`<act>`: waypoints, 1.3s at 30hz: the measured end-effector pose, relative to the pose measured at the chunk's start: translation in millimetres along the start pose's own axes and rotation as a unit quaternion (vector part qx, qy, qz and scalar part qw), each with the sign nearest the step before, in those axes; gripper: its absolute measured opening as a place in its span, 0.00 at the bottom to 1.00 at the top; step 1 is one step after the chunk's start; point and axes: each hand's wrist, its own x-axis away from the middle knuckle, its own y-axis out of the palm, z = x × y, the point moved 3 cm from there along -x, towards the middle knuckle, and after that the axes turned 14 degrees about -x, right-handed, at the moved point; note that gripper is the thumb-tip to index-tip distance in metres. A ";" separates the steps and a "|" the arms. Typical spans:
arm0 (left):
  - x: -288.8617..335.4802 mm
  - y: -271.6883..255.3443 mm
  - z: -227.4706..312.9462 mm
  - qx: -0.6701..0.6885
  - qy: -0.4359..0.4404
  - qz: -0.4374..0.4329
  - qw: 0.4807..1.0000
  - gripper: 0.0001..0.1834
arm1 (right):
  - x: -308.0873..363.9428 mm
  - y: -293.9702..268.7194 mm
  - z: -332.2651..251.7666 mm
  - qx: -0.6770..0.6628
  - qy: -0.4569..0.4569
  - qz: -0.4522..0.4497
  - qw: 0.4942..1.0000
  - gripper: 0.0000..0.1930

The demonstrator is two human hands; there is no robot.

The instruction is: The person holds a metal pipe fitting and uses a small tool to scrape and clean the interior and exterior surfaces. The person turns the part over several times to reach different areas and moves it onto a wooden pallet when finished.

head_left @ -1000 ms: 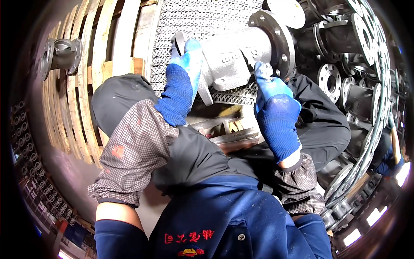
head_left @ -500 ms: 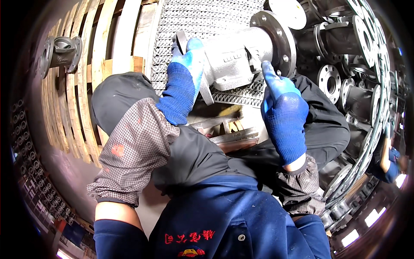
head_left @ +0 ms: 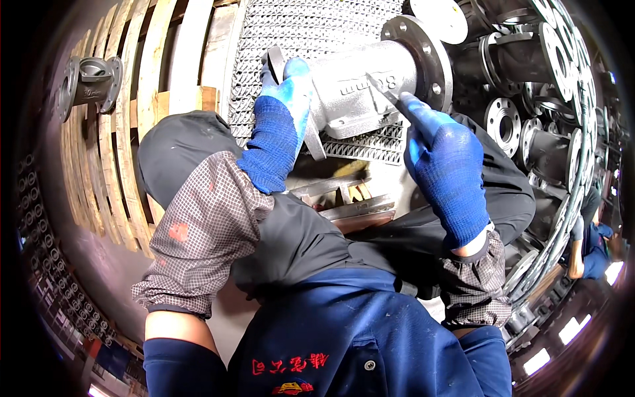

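Note:
A grey cast-metal flanged valve body (head_left: 357, 83) lies on its side on a metal mesh surface (head_left: 291, 26), with raised lettering on its wall. In a blue coated glove, my left hand (head_left: 284, 99) is closed round the flange at its left end. My right hand (head_left: 440, 139), gloved alike, is closed on a thin, flat metal blade (head_left: 383, 89) with the forefinger stretched along it. The blade's tip lies against the body beside the lettering. The handle, if there is one, is hidden in the glove. A dark round flange (head_left: 436, 63) forms the casting's right end.
To the left is a slatted wooden pallet (head_left: 142, 86) bearing another flanged casting (head_left: 92, 85). Many flanged castings (head_left: 529, 63) are piled at the right, behind a bent cable (head_left: 585, 132). Between my knees is a low metal-and-wood frame (head_left: 357, 208). A co-worker (head_left: 589, 248) is at the far right.
My right hand has turned and shifted slightly right, with the blade now slanting across the raised lettering. My left hand keeps its grip, and the casting has barely moved.

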 end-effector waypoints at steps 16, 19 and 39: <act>7.7 1.1 9.9 0.019 -0.018 0.009 1.000 0.16 | -7.5 -10.4 -0.6 -0.025 0.044 -0.004 0.999 0.17; 2.5 -1.0 -0.7 0.025 -0.010 -0.008 1.000 0.16 | -5.3 -8.2 -6.8 -0.041 0.010 -0.005 0.999 0.17; 1.7 -1.5 1.0 0.046 -0.030 -0.008 0.998 0.13 | -1.5 -20.1 27.4 -0.141 -0.003 0.131 0.981 0.20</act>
